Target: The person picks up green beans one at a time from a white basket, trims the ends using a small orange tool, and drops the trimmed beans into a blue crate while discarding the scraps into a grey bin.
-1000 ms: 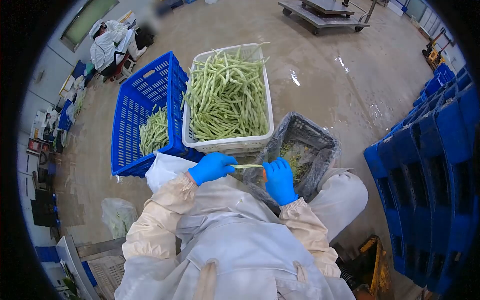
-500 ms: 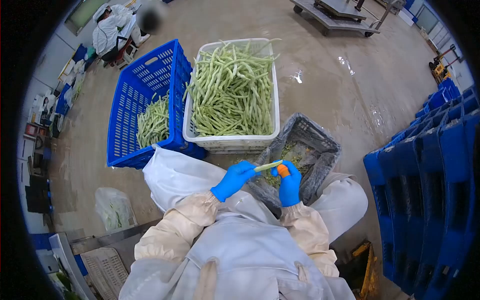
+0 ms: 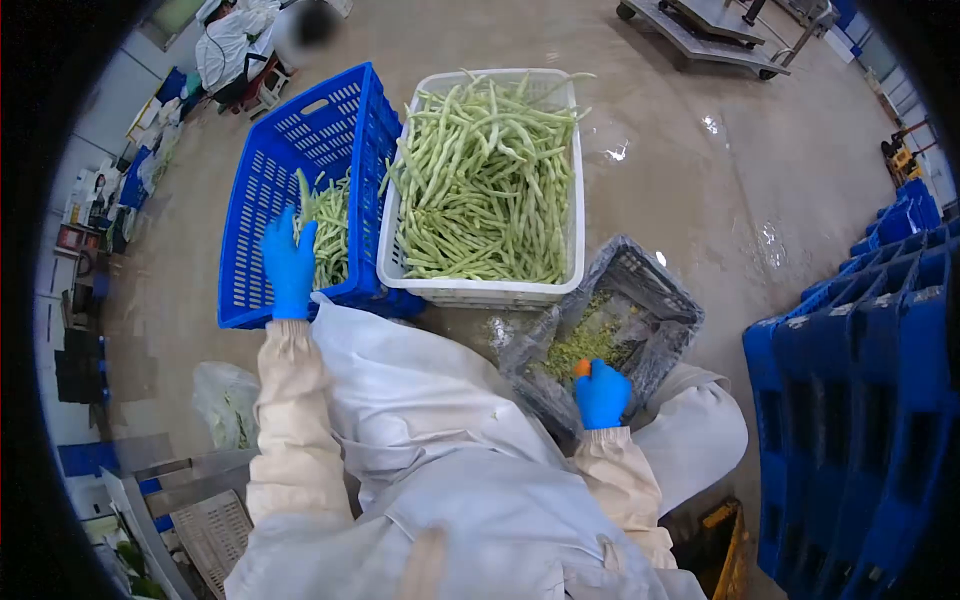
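My left hand (image 3: pixel 289 262), blue-gloved, is over the blue crate (image 3: pixel 240 245) at the left, its fingers apart. A green bean (image 3: pixel 304 192) lies at its fingertips, above the other beans (image 3: pixel 331 232) in that crate. My right hand (image 3: pixel 603 396), also blue-gloved, is closed around a small orange object (image 3: pixel 583 368) at the near edge of the dark lined crate (image 3: pixel 682 322). Green scraps (image 3: pixel 585 340) lie in this crate. Between the hands, farther off, the white crate (image 3: pixel 481 292) is heaped with long green beans (image 3: pixel 485 190).
Stacked blue pallets (image 3: pixel 850 400) stand at the right. A metal cart (image 3: pixel 700 40) is at the top right. A seated person (image 3: pixel 235 50) in white is at the top left. A plastic bag (image 3: pixel 225 400) lies on the floor at the left, by a metal frame.
My left hand has moved left from beside the right hand to the blue crate, and its fingers have opened. My right hand has moved slightly right and down. The view has shifted a little.
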The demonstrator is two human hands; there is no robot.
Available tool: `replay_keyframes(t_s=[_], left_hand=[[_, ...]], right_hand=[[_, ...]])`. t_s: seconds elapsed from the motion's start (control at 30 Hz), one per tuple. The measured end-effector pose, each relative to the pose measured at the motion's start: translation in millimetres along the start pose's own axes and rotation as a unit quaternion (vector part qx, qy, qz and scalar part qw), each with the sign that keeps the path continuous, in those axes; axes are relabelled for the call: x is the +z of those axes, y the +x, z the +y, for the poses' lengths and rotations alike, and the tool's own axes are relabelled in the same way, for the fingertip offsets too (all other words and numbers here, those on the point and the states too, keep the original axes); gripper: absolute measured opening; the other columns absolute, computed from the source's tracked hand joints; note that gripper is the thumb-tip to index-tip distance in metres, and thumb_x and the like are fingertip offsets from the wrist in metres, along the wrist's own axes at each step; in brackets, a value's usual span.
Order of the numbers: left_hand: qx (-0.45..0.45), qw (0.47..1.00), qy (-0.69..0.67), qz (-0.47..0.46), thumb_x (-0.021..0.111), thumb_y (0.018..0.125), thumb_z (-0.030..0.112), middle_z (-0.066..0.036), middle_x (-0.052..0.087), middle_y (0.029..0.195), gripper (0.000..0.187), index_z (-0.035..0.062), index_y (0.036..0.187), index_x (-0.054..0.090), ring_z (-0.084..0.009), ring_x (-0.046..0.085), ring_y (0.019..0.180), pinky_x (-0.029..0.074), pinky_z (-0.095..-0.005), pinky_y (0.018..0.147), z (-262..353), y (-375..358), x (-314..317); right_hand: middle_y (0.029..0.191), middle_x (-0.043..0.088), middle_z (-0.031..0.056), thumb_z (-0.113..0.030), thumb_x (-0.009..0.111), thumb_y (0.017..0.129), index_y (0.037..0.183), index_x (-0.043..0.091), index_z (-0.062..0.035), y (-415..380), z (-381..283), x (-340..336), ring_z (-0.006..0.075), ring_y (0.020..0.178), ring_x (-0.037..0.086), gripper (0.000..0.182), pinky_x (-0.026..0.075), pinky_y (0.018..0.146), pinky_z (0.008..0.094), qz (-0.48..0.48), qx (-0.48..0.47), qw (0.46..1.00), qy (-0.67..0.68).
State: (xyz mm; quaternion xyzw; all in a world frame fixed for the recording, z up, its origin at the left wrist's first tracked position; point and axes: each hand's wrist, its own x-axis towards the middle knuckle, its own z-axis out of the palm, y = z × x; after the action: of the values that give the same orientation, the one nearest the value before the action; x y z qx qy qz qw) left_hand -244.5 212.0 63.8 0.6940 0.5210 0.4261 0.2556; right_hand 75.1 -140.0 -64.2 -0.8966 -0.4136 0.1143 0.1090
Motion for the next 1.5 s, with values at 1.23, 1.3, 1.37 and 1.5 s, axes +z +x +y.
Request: replay_keyframes(t_s=[1.23, 1.3, 1.37, 1.5], left_hand=[[-0.334, 0.687, -0.486, -0.424, 0.058, 0.083, 0.013, -0.015, 0.061, 0.097, 0.017, -0.0012, 0.093, 0.057, -0.0255, 0.059, 0.094, 0.046, -0.0381, 0.088, 98, -138, 135], [-0.338, 0.679, -0.489, -0.431, 0.057, 0.084, 0.013, -0.017, 0.060, 0.101, 0.021, -0.0026, 0.098, 0.056, -0.0263, 0.058, 0.097, 0.045, -0.0389, 0.090, 108, -166, 156], [-0.338, 0.673, -0.493, -0.435, 0.056, 0.085, 0.012, -0.019, 0.059, 0.105, 0.024, -0.0039, 0.103, 0.054, -0.0272, 0.057, 0.099, 0.044, -0.0396, 0.092, 113, -185, 172], [-0.333, 0.670, -0.525, -0.405, 0.054, 0.086, 0.011, -0.023, 0.054, 0.115, 0.031, -0.0062, 0.110, 0.048, -0.0291, 0.055, 0.105, 0.042, -0.0403, 0.095, 117, -206, 187]], right_hand=[[0.087, 0.057, 0.0158, -0.018, 0.061, 0.078, 0.104, 0.056, -0.0026, -7, -52, -50, 0.0335, 0.081, 0.055, 0.031, 0.043, 0.071, 0.0417, 0.130, -0.204, 0.888, 0.390], [0.088, 0.057, 0.0157, -0.018, 0.061, 0.078, 0.105, 0.056, -0.0025, -11, -50, -55, 0.0327, 0.082, 0.055, 0.032, 0.042, 0.072, 0.0411, 0.146, -0.219, 0.882, 0.391], [0.088, 0.058, 0.0143, -0.013, 0.062, 0.077, 0.103, 0.057, -0.0050, -12, -47, -54, 0.0328, 0.082, 0.056, 0.027, 0.044, 0.072, 0.0393, 0.139, -0.215, 0.884, 0.390], [0.084, 0.055, 0.0155, -0.011, 0.059, 0.076, 0.103, 0.055, -0.0028, -12, -43, -53, 0.0340, 0.079, 0.053, 0.028, 0.041, 0.069, 0.0426, 0.142, -0.237, 0.891, 0.361]])
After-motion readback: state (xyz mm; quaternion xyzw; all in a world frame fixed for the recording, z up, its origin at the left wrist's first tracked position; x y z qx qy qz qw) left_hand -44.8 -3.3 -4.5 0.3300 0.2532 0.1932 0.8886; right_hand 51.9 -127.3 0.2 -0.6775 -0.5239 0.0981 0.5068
